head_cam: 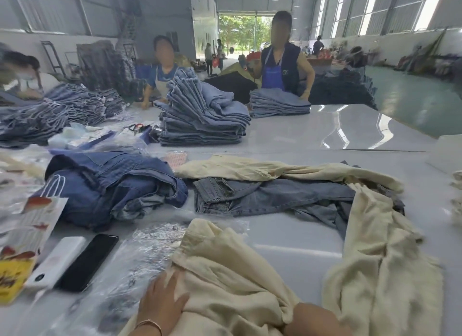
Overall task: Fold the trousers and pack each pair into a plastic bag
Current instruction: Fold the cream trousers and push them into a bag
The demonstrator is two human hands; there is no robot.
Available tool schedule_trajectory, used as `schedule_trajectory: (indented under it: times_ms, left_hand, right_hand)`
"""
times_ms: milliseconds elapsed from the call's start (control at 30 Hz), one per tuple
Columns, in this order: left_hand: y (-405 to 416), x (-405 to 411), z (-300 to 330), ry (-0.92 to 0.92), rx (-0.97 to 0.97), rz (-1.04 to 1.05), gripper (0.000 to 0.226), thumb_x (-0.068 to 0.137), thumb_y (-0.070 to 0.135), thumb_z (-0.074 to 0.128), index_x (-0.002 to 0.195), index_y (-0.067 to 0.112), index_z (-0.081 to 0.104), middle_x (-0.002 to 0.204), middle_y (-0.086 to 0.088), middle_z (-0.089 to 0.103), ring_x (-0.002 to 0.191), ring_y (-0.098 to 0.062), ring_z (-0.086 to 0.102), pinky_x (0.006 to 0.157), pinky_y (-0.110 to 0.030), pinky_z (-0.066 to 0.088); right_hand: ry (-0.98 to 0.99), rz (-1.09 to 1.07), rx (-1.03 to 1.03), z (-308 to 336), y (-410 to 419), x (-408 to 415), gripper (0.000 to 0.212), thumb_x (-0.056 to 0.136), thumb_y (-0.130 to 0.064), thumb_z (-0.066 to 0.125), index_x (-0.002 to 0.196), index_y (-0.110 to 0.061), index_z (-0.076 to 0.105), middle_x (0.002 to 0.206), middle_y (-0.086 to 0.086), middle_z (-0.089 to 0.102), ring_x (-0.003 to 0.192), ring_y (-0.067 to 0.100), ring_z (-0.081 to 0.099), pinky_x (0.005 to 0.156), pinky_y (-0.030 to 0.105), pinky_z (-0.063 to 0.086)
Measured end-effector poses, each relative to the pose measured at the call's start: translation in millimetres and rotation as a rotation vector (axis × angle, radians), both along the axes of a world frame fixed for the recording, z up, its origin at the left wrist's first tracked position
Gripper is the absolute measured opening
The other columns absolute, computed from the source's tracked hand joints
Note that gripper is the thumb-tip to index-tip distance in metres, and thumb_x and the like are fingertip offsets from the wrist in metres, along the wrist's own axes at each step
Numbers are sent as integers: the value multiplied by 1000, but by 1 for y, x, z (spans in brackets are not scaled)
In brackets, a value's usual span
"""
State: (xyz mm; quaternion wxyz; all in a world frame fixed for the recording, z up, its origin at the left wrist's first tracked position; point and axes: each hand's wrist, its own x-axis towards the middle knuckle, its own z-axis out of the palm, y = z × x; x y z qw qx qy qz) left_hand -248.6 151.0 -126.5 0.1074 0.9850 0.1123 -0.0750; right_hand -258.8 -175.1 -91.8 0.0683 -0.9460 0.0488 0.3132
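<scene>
Cream trousers (237, 280) bunched | left hand (162, 300) fingers spread, pressing waistband | right hand hidden, cannot tell | risk: crooked fold, snagging plastic bag (140, 255)

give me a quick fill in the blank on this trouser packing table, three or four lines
1. The left hand rests flat on the ______ trousers.
2. The black phone lies right beside a ______ power bank.
3. The tall stack of folded jeans is light ______.
4. The wrist of the left hand wears a thin ______.

Missing words: cream; white; blue; bracelet
</scene>
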Motion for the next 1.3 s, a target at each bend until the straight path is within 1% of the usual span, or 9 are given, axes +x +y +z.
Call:
schedule_trajectory:
  times_ms: [133,300,500,633,733,1000,1100,1200,1300]
  left_hand:
    - [18,-9,-1,-32,-113,184,83,81,69,50,148,30,19,141,-3,43,127,-23,43,104,-34,38]
    - [34,-17,4,-3,-446,290,88,65,60,75,139,28,39,128,-1,60,114,-21,57,92,-30,45]
    - [50,-28,15,-13,-677,312,30,61,39,83,85,33,66,75,9,70,73,-5,66,62,-14,47]
    - [63,-27,32,37,-779,207,25,71,24,81,89,36,67,75,27,70,71,9,65,58,-6,44]
    - [71,-21,41,78,-866,212,23,72,18,83,92,23,74,81,12,75,80,-5,70,62,-12,49]
    - [84,-40,41,136,-973,196,38,71,21,84,106,30,70,96,13,74,90,1,68,72,-12,49]
    - [91,-51,34,161,-951,198,47,67,21,87,108,34,66,97,23,72,94,7,65,71,-7,45]
    - [87,-61,34,207,-933,197,59,62,29,89,112,39,61,101,26,70,95,9,63,72,-6,45]
    - [82,-69,36,232,-915,163,73,55,34,89,118,46,55,109,25,67,97,11,62,76,-7,45]
  right_hand:
    - [-211,158,-41,31,-1,16,16,81,-41,48,92,-30,46,109,-6,57,112,18,57,77,29,41]
    - [-59,150,233,46,24,60,103,74,-36,75,152,-27,9,147,6,29,136,26,31,108,36,34]
    - [-478,70,327,35,85,116,62,97,-43,49,150,-22,24,153,-2,32,138,19,31,109,34,33]
    - [-366,8,407,21,116,142,41,96,-39,50,133,-20,48,135,1,53,120,20,50,94,29,41]
    - [-214,-135,571,20,130,152,30,86,-45,61,94,-16,59,101,2,64,88,17,59,78,28,45]
    - [584,-221,970,39,116,168,56,77,-54,70,113,-12,69,112,7,71,103,20,68,86,34,55]
    - [344,-279,1036,32,119,167,59,90,-64,44,89,-15,77,109,-1,70,105,16,60,81,32,49]
    - [-96,-227,720,14,135,160,45,89,-47,63,58,-14,60,79,0,63,72,14,55,66,28,42]
    - [-216,-1,385,6,148,149,48,67,-56,76,73,-20,44,70,-5,51,62,12,46,54,28,33]
